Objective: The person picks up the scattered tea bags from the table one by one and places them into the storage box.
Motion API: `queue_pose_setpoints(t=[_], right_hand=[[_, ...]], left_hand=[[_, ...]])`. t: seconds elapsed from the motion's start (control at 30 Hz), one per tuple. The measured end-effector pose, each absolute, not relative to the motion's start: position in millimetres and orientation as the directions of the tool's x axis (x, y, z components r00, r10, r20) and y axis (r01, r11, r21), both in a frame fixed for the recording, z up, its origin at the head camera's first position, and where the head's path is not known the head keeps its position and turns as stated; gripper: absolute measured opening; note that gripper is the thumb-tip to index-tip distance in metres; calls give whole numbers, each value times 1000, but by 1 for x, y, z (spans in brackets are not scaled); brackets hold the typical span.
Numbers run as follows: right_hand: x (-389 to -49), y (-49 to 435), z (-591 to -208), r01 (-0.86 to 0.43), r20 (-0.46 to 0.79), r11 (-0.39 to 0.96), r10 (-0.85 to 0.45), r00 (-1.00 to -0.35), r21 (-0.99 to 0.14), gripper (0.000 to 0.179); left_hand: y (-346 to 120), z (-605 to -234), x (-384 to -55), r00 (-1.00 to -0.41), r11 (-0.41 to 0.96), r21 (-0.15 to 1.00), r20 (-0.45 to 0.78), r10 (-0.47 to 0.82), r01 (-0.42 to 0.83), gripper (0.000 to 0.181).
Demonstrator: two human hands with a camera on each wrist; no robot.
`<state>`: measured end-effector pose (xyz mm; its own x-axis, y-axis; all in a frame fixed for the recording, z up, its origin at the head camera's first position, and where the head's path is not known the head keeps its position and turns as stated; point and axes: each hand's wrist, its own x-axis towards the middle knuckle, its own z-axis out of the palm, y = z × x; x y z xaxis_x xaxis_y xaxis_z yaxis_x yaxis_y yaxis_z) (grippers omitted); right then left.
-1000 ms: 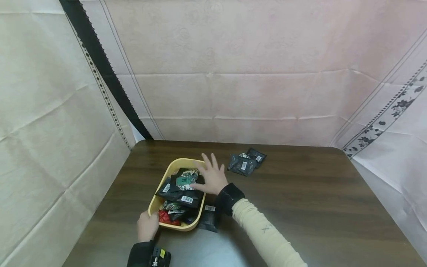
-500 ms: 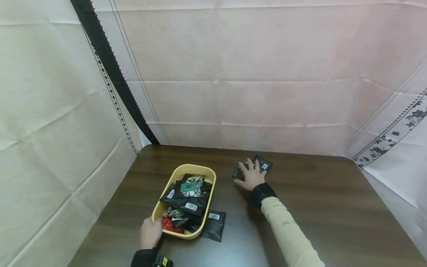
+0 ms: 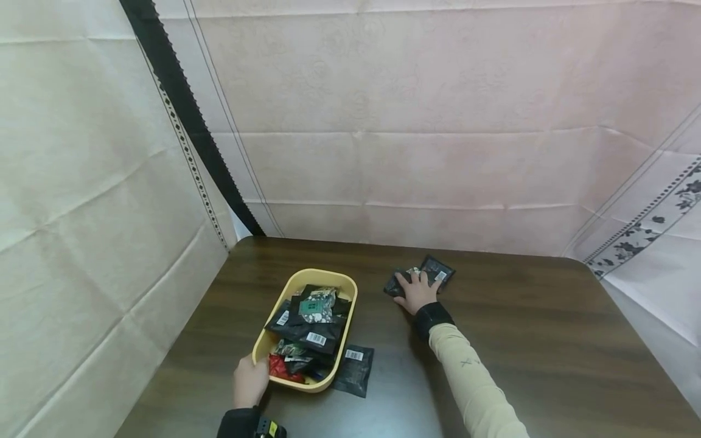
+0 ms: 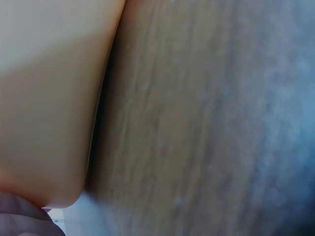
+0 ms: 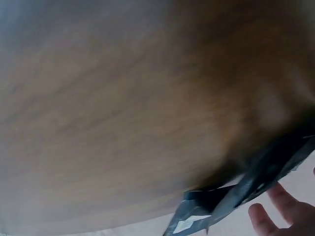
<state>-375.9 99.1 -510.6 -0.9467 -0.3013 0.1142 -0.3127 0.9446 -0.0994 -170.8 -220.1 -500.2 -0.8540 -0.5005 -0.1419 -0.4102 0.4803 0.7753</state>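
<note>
A yellow plastic basket [image 3: 350, 328] stands on the table, filled with several black packets [image 3: 317, 309] and a red packet [image 3: 285, 368]. My left hand [image 3: 251, 381] grips the basket's near left corner; in the left wrist view its curled fingers [image 4: 22, 219] show below the basket wall [image 4: 49, 123]. My right hand [image 3: 417, 293] lies with spread fingers on a black packet [image 3: 392, 286] at the table's back. In the right wrist view, fingertips [image 5: 280, 194] touch this dark packet [image 5: 236, 191]. Behind it lies another black packet [image 3: 436, 269] with a white label.
One more black packet [image 3: 355, 370] lies against the basket's right side. The brown wooden table [image 3: 520, 328] has its back edge close to a pale cloth wall [image 3: 438, 182]. Another cloth hangs on the left [image 3: 98, 243].
My right hand has left the basket and moved right to the packets at the back, its fingers now drawn in slightly. The left hand stays on the basket.
</note>
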Motion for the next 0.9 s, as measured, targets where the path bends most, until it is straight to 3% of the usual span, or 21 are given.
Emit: queue_pose_setpoints(t=[0.3, 0.57, 0.7, 0.9], right_hand=[[-362, 84, -508, -342, 145, 939, -334, -931, -32, 31], [-356, 76, -509, -409, 78, 904, -402, -912, -126, 28], [-359, 80, -510, -424, 134, 887, -405, -904, -183, 23], [-351, 79, -482, -446, 220, 863, -400, -890, -238, 20]], left_hand=[[-219, -499, -170, -858, 480, 781, -133, -496, -399, 34], [-221, -499, -171, -859, 474, 779, -157, -487, -410, 37], [-220, -498, -169, -867, 472, 787, -153, -473, -397, 37], [-221, -498, -168, -868, 469, 791, -150, -473, -392, 38]])
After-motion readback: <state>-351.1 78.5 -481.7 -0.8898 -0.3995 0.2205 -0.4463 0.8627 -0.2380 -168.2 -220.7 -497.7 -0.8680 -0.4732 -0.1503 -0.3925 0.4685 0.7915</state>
